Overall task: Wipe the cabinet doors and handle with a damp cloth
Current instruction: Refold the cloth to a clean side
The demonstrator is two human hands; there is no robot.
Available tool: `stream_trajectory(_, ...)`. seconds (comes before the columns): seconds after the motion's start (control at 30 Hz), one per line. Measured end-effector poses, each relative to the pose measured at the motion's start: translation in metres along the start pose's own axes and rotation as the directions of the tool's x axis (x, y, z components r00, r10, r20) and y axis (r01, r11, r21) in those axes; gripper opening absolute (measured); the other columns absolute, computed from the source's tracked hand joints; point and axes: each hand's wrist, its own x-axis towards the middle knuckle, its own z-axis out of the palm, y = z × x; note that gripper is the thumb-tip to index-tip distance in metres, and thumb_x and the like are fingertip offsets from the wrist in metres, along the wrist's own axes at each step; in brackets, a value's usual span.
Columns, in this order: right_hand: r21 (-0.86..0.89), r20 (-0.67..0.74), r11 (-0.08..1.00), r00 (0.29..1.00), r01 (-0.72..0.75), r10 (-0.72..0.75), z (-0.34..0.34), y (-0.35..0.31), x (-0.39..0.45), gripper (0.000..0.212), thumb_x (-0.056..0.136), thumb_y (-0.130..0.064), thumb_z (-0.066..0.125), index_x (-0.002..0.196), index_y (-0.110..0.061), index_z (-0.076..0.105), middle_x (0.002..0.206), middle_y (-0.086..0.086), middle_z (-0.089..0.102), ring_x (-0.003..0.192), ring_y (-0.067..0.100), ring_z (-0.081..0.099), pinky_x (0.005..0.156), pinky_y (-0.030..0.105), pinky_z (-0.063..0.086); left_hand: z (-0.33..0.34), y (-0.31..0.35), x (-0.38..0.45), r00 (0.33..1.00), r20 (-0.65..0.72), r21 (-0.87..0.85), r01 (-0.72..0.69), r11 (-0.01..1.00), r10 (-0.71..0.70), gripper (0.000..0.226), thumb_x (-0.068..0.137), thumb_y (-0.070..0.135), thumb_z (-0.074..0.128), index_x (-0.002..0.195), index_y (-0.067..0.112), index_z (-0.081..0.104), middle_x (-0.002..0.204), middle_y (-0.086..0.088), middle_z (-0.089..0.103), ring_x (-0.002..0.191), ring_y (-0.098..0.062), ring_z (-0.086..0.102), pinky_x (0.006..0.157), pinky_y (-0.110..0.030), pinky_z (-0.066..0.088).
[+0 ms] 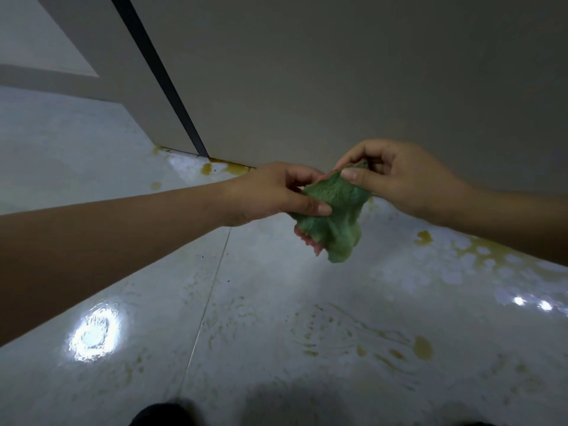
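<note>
A crumpled green cloth point(335, 216) hangs between both my hands, in front of the bottom edge of a plain grey cabinet door point(338, 72). My left hand point(270, 195) holds the cloth's left side, thumb on top and fingers under it. My right hand point(396, 176) pinches the cloth's upper corner between thumb and fingers. A dark vertical gap point(159, 78) separates this door from another grey panel point(101, 56) on the left. No handle is in view.
The glossy pale tiled floor point(246, 318) is wet, with yellowish stains and streaks along the cabinet's base point(227, 169) and at the right point(424, 347). A dark shape point(163, 415) shows at the bottom edge.
</note>
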Motion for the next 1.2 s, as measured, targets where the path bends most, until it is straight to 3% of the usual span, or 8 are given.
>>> stream_trajectory(0.1,-0.038,-0.024,0.999,1.000,0.017,-0.018,-0.002,-0.002,0.001,0.014,0.088,-0.017,0.063,0.085,-0.030,0.064,0.090,0.007,0.070,0.087,0.025,0.067,0.085,0.047,0.053,0.002,0.000,0.000,0.998,-0.067,0.119,0.009,0.993,-0.001,0.022,0.067,0.029,0.073,0.084,0.017,0.064,0.079,0.005,0.070,0.080,-0.014,0.067,0.072,-0.023,0.051)
stream_trajectory(0.2,-0.048,-0.070,0.999,0.998,0.001,-0.004,-0.007,-0.004,0.003,0.013,0.086,-0.019,0.067,0.082,-0.030,0.063,0.090,0.006,0.070,0.089,0.025,0.067,0.086,0.049,0.052,-0.003,-0.006,0.003,0.976,-0.212,0.242,0.001,0.970,0.052,0.021,0.072,0.032,0.074,0.083,0.017,0.066,0.085,0.006,0.068,0.086,-0.007,0.063,0.085,-0.029,0.052)
stream_trajectory(0.47,-0.128,-0.178,0.991,0.984,-0.046,0.022,-0.010,-0.007,0.006,0.024,0.073,-0.034,0.077,0.072,-0.026,0.054,0.082,0.011,0.064,0.076,0.029,0.061,0.074,0.041,0.051,-0.003,-0.007,0.007,0.945,-0.314,0.118,-0.058,0.991,0.093,0.009,0.086,0.011,0.066,0.081,0.019,0.066,0.072,0.012,0.070,0.075,-0.002,0.064,0.075,-0.014,0.050)
stream_trajectory(0.67,-0.139,-0.220,0.987,0.974,-0.085,0.053,-0.012,-0.001,0.011,0.025,0.082,-0.041,0.067,0.088,-0.016,0.067,0.075,0.005,0.061,0.066,0.014,0.052,0.063,0.026,0.041,-0.001,0.000,0.006,0.955,-0.293,-0.066,-0.068,0.995,0.046,0.018,0.097,0.016,0.049,0.085,0.010,0.061,0.089,-0.005,0.064,0.095,-0.018,0.060,0.105,-0.043,0.042)
stream_trajectory(0.77,-0.128,-0.245,0.991,0.969,-0.042,0.009,-0.009,-0.005,0.011,0.027,0.085,-0.041,0.065,0.088,-0.014,0.067,0.075,0.017,0.062,0.064,0.030,0.056,0.062,0.036,0.048,0.003,0.000,0.006,0.969,-0.238,-0.052,-0.083,0.995,0.069,0.031,0.083,0.037,0.069,0.092,0.009,0.057,0.092,-0.004,0.065,0.094,-0.016,0.063,0.089,-0.032,0.051)
stream_trajectory(0.87,-0.148,-0.275,0.989,0.961,-0.007,-0.035,-0.006,-0.008,0.011,0.023,0.086,-0.039,0.063,0.086,-0.016,0.061,0.076,0.011,0.063,0.064,0.013,0.059,0.060,0.030,0.048,0.005,0.001,0.005,0.961,-0.267,-0.088,-0.098,0.991,0.072,0.015,0.077,0.017,0.070,0.083,0.012,0.058,0.078,0.001,0.065,0.075,-0.011,0.065,0.072,-0.022,0.053)
stream_trajectory(1.07,-0.176,-0.308,0.984,0.951,-0.034,-0.023,-0.003,-0.004,0.020,0.018,0.090,-0.036,0.060,0.082,-0.021,0.056,0.084,0.010,0.061,0.080,0.028,0.058,0.065,0.029,0.043,-0.005,0.012,0.005,0.981,-0.193,-0.419,-0.065,0.906,-0.019,0.022,0.073,0.021,0.063,0.089,0.006,0.063,0.094,-0.006,0.069,0.090,-0.017,0.065,0.086,-0.026,0.054)
stream_trajectory(1.2,0.018,-0.349,0.999,0.936,-0.043,0.046,0.001,-0.021,0.029,0.017,0.090,-0.035,0.062,0.075,-0.028,0.054,0.086,0.014,0.063,0.076,0.022,0.057,0.072,0.036,0.049,-0.002,0.028,0.000,0.956,-0.265,-0.556,-0.044,0.830,-0.127,0.008,0.083,0.018,0.059,0.086,0.012,0.064,0.079,0.001,0.071,0.076,-0.013,0.067,0.067,-0.023,0.056)
